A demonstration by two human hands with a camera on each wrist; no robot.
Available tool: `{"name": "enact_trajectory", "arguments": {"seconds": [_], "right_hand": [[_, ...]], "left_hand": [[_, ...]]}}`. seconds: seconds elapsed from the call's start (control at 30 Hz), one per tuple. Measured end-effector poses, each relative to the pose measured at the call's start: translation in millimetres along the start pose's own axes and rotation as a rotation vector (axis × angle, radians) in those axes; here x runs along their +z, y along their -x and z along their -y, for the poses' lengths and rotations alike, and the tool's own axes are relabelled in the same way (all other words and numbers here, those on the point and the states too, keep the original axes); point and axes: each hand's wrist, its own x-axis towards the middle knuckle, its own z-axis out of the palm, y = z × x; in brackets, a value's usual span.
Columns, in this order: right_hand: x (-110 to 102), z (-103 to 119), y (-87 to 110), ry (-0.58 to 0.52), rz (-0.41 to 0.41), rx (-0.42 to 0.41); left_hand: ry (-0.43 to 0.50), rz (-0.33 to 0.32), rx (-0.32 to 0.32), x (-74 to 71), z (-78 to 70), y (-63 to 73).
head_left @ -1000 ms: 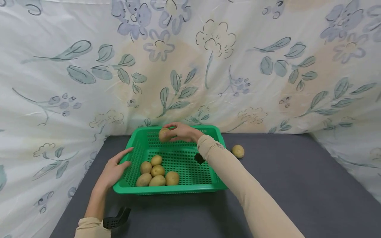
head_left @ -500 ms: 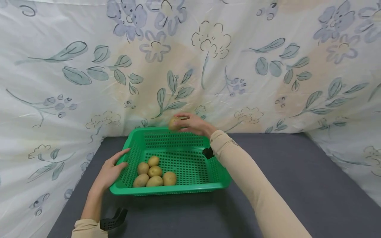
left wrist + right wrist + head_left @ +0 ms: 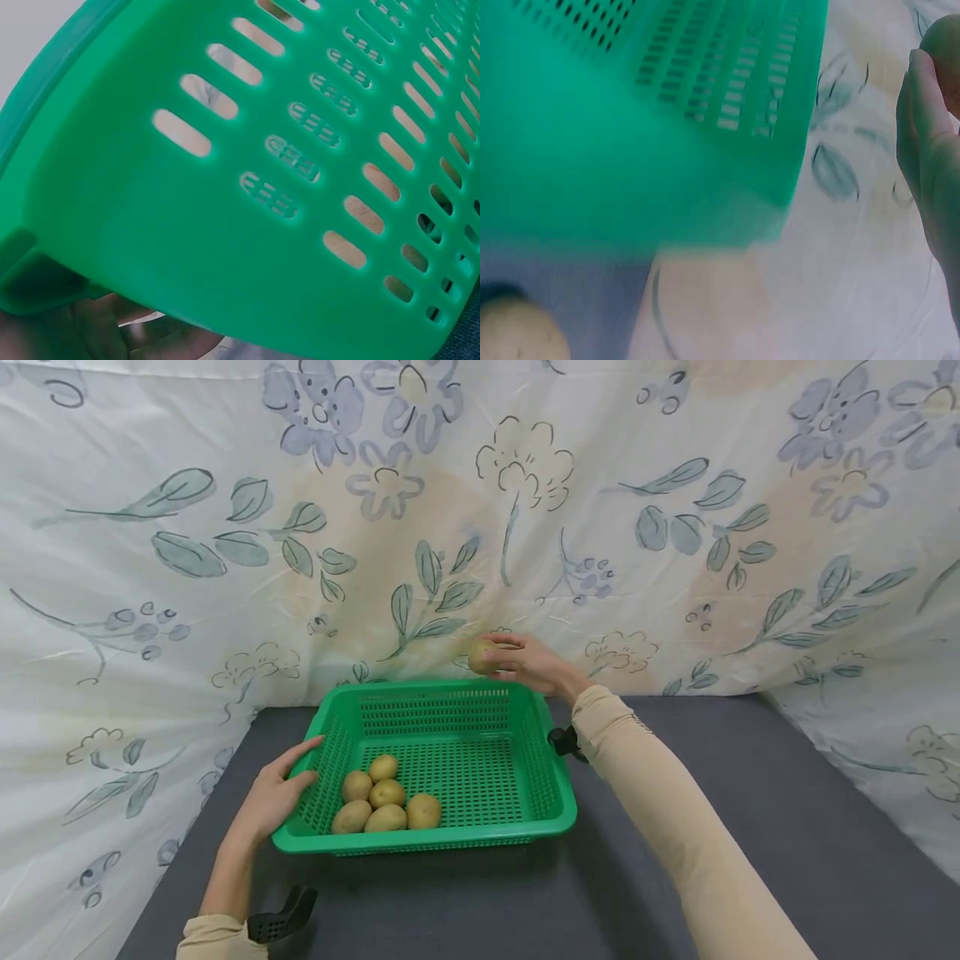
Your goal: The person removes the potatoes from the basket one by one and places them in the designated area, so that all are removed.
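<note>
My right hand (image 3: 532, 662) pinches a potato (image 3: 482, 657) between thumb and fingers, above the back rim of a green plastic basket (image 3: 420, 841). In the right wrist view that potato (image 3: 945, 56) shows only in part at the right edge. At the basket's left side, my left hand (image 3: 272, 797) holds the rim, thumb and forefinger reaching over it. Below the rim, its fingers (image 3: 169, 336) show in the left wrist view. Several potatoes (image 3: 387, 794) lie grouped in the basket's front left part.
Another potato (image 3: 521, 334) lies on the dark table (image 3: 420, 910), outside the basket's right side; my right arm hides it in the head view. A floral curtain (image 3: 480, 527) hangs directly behind the basket. Black camera mounts (image 3: 285, 920) stick out from both wrists.
My right hand has lifted the potato out of the basket and carried it right, above the back rim. The left hand stays at the left rim. The head view has shifted slightly.
</note>
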Motion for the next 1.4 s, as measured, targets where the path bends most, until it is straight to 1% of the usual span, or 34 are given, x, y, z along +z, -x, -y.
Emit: {"name": "enact_trajectory", "arguments": {"seconds": [0.23, 0.37, 0.47, 0.73, 0.9, 1.1, 1.27, 1.4], "right_hand": [[-36, 0, 22.0, 0.032, -0.072, 0.005], [-54, -2, 34.7, 0.073, -0.09, 0.018], [-66, -4, 42.0, 0.077, -0.108, 0.026], [-91, -14, 60.8, 0.088, -0.124, 0.031], [-107, -18, 73.6, 0.072, -0.162, 0.047], [-126, -25, 92.2, 0.145, -0.183, 0.057], [-140, -38, 107.8, 0.194, -0.215, 0.084], [-149, -49, 116.9, 0.201, -0.243, 0.112]], "left_hand": [[-0.017, 0.012, -0.004, 0.7, 0.1, 0.6], [-0.014, 0.016, -0.007, 0.4, -0.4, 1.1], [-0.019, 0.018, -0.003, 0.2, -0.9, 1.8], [-0.019, 0.021, 0.004, -0.7, -0.9, 4.0], [-0.017, 0.022, 0.014, -0.3, -1.3, 1.8], [-0.021, 0.021, 0.024, 0.7, -1.0, 0.2], [-0.02, 0.02, 0.02, 0.9, -0.9, 0.1], [-0.024, 0.015, 0.016, 0.4, -0.5, 0.5]]}}
